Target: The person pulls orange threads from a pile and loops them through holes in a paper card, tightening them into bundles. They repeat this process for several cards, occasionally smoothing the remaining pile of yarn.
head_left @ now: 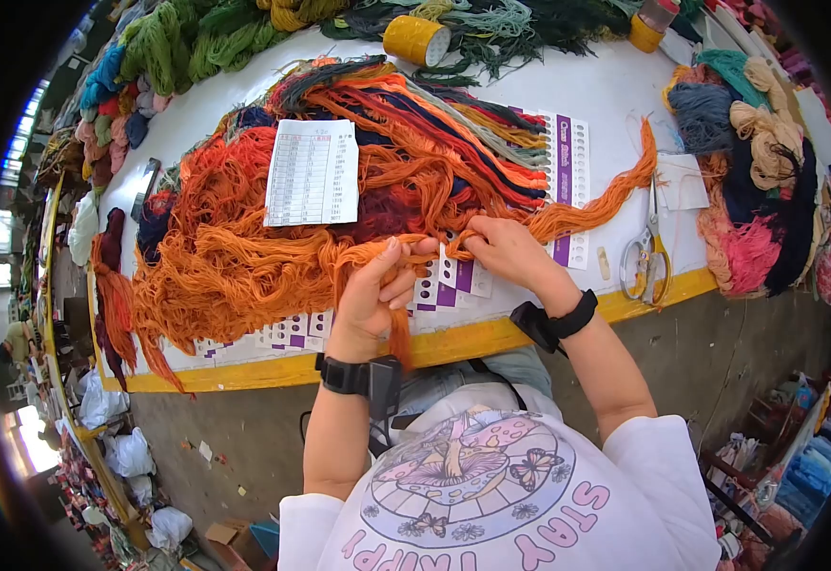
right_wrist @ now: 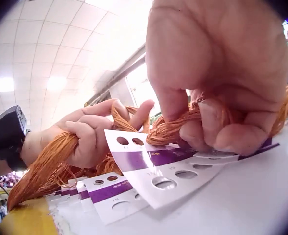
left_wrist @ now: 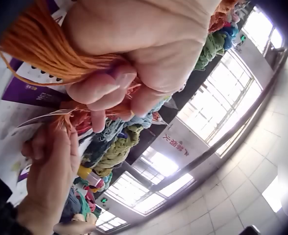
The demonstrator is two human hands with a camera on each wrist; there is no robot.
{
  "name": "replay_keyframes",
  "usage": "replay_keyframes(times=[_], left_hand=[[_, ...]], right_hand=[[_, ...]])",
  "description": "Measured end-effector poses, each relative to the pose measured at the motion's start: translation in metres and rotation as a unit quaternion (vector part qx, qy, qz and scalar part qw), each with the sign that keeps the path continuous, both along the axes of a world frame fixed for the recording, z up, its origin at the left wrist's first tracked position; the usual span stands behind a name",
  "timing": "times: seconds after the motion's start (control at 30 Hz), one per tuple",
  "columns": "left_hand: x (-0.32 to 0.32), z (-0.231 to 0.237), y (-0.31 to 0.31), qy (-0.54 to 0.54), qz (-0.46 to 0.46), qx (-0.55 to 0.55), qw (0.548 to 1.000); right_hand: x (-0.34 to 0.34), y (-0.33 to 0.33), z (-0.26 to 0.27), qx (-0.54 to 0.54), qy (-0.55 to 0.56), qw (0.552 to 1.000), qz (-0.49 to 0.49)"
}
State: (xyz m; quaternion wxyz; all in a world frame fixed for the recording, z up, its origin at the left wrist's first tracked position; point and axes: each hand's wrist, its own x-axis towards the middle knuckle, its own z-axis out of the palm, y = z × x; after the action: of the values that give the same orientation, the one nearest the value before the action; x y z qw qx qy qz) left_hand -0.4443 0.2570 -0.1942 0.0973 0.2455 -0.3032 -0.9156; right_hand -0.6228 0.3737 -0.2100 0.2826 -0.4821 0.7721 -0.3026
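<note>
The right grip [head_left: 512, 253] pinches an orange skein [head_left: 591, 217] just beside a punched card [right_wrist: 139, 159], and the left grip [head_left: 370, 300] curls round orange strands [right_wrist: 43, 169] (a length dangles below it). The skein trails across the bench [head_left: 625, 105] near the scissors [head_left: 653, 249]; to the left, a printed list [head_left: 311, 176] lies on heaped threads [head_left: 234, 257].

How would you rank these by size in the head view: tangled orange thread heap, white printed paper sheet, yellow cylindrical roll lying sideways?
1. Tangled orange thread heap
2. White printed paper sheet
3. Yellow cylindrical roll; farther back, so perhaps shrunk by distance
</note>
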Motion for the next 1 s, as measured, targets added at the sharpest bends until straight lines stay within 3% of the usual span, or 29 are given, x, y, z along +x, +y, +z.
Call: replay_keyframes(times=[0.07, 0.17, 0.27, 0.4, 0.5, 0.53, 0.67, 0.7, 0.77, 0.8, 0.87, 1.0], left_hand=[[-0.009, 0.001, 0.008, 0.052, 0.004, 0.070, 0.996], [-0.019, 0.004, 0.017, -0.020, -0.054, -0.117, 0.991], [-0.025, 0.007, 0.015, 0.003, -0.114, -0.311, 0.944], [-0.033, 0.009, 0.014, -0.037, -0.123, -0.363, 0.923], [-0.036, -0.009, 0.012, -0.031, -0.177, -0.416, 0.892], [-0.036, -0.015, 0.014, -0.017, -0.188, -0.509, 0.840], [-0.041, -0.014, 0.011, -0.044, -0.240, -0.548, 0.800], [-0.042, -0.016, 0.011, -0.024, -0.219, -0.529, 0.819], [-0.043, -0.023, 0.012, 0.017, -0.174, -0.491, 0.853], [-0.041, -0.021, 0.011, -0.018, -0.166, -0.365, 0.916], [-0.033, -0.017, 0.008, -0.088, -0.140, -0.093, 0.982], [-0.022, -0.013, 0.012, -0.020, 0.039, 0.083, 0.996]], right_hand=[[0.002, 0.002, 0.006, 0.004, -0.009, 1.000, 0.000], [0.005, 0.009, 0.012, -0.060, -0.018, 0.998, 0.013], [0.000, 0.012, 0.010, -0.127, -0.029, 0.991, 0.032], [0.000, 0.013, 0.009, -0.115, -0.023, 0.993, -0.027], [0.003, 0.012, 0.016, -0.099, -0.013, 0.995, -0.008], [0.001, 0.012, 0.013, -0.123, -0.010, 0.992, 0.025], [-0.009, 0.008, -0.008, -0.184, -0.007, 0.976, 0.120], [-0.014, 0.007, -0.009, -0.191, -0.007, 0.972, 0.135], [-0.027, 0.006, 0.003, -0.015, -0.279, 0.956, 0.092], [-0.030, 0.005, 0.012, 0.074, -0.406, 0.908, 0.067], [-0.032, 0.005, 0.023, 0.084, -0.427, 0.899, 0.055], [-0.038, 0.005, 0.024, 0.110, -0.421, 0.898, 0.067]])
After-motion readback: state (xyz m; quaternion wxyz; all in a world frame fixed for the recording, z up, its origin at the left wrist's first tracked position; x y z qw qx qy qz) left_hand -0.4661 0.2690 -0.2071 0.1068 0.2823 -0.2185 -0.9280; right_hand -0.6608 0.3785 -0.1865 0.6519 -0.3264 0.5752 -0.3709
